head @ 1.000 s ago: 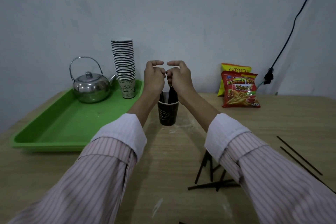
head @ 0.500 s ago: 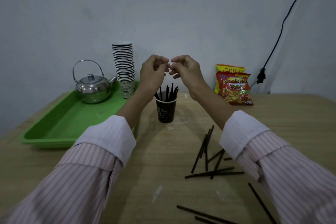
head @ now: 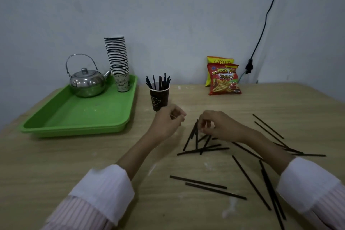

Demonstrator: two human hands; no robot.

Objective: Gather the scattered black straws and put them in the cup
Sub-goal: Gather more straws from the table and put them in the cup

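Note:
A dark paper cup (head: 159,99) stands upright at the table's middle back, with several black straws (head: 158,82) sticking out of it. In front of it lies a crossed pile of black straws (head: 203,148). My right hand (head: 219,125) is lowered onto that pile, its curled fingertips at the upper ends of the straws; whether it grips one is unclear. Just in front of the cup, my left hand (head: 168,121) hovers with loosely curled fingers and nothing in it. More straws lie loose near the front (head: 197,181) and on the right (head: 267,126).
A green tray (head: 74,129) on the left carries a steel kettle (head: 86,84) and a tall stack of paper cups (head: 117,58). Two snack bags (head: 224,80) lean on the wall at the back. A black cable (head: 261,30) hangs at the right.
Both hands have come down from above the cup to the table. The straws they held now stand in the cup. My right hand has reached the pile.

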